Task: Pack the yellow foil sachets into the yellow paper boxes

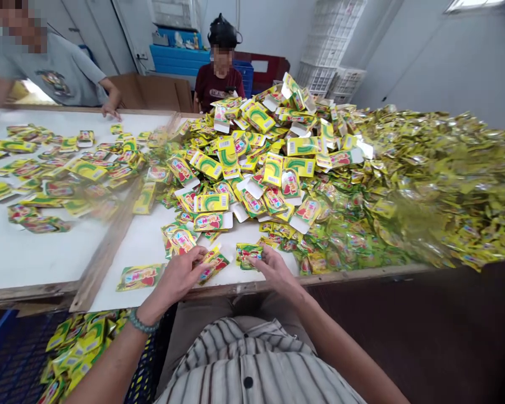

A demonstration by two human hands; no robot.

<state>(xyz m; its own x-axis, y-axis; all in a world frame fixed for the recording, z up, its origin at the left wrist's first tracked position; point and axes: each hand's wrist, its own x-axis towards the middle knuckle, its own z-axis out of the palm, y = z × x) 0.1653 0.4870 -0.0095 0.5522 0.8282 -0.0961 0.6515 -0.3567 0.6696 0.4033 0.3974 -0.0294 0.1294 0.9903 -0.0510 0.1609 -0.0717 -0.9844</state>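
Note:
My left hand [180, 279] rests at the table's near edge, fingers curled round a yellow-green snack packet [212, 265]. My right hand [274, 268] lies just to its right, fingers closed on another small packet [248, 253]. A single packet [139, 276] lies flat to the left of my left hand. A large heap of yellow and green packets [278, 163] rises just beyond both hands and spreads to the right.
White table [37, 252] with a wooden divider strip [109, 241]; scattered packets [54, 174] on its left half. A blue crate [79, 348] with packets sits below at left. Two other people stand at the far side, one with a hand [110, 111] on the table.

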